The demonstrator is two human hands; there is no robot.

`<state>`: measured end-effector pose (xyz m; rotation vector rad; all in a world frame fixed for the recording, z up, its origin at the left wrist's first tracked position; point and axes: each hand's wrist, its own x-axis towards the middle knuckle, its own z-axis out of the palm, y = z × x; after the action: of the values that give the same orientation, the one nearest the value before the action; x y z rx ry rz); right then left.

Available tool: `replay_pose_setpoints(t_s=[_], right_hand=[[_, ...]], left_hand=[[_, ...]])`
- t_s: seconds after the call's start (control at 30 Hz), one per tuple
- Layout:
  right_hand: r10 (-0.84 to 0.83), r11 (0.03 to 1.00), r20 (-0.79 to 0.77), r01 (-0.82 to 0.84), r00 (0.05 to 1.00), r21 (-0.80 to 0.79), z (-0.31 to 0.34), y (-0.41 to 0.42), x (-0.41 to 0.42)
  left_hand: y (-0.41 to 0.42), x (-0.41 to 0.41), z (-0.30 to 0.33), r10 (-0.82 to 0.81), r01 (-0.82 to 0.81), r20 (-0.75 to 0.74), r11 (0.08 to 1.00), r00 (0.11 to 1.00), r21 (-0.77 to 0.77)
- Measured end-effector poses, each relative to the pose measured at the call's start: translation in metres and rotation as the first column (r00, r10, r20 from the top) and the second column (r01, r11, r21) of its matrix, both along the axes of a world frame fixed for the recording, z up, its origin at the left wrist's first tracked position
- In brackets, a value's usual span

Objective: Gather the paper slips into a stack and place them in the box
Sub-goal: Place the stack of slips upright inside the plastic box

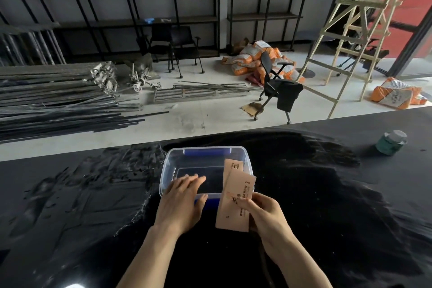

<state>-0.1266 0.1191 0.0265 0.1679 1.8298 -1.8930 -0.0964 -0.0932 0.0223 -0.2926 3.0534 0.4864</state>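
A clear plastic box with blue handles stands on the black table, right in front of me. My right hand grips a fanned stack of tan paper slips by its lower part, held over the box's near right corner. One slip pokes out higher, over the box's inside. My left hand rests on the box's near left rim, fingers spread flat over the opening and thumb against the near wall. The bottom of the box looks bare.
The black table is covered with a creased dark sheet. A green lidded jar stands at the table's far right. Beyond the far edge lie metal rods, office chairs, orange sacks and a wooden ladder on the floor.
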Motion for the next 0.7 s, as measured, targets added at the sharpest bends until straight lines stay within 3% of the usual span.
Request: replay_pose_setpoints(t_s=[0.1,0.47,0.7], right_hand=[[-0.016,1.0,0.013,0.016,1.0,0.006,0.004,0.005,0.0],[0.065,0.994,-0.018,-0.064,0.998,0.085,0.025,0.007,-0.009],[0.165,0.972,-0.035,-0.156,0.986,0.173,0.026,-0.008,-0.008]], left_hand=[[0.0,-0.001,0.002,-0.078,0.08,0.092,0.996,0.993,-0.028],[0.021,0.056,-0.011,-0.111,0.112,-0.026,0.993,0.993,0.033],[0.048,0.098,-0.011,-0.15,0.149,0.068,0.989,0.986,0.023]])
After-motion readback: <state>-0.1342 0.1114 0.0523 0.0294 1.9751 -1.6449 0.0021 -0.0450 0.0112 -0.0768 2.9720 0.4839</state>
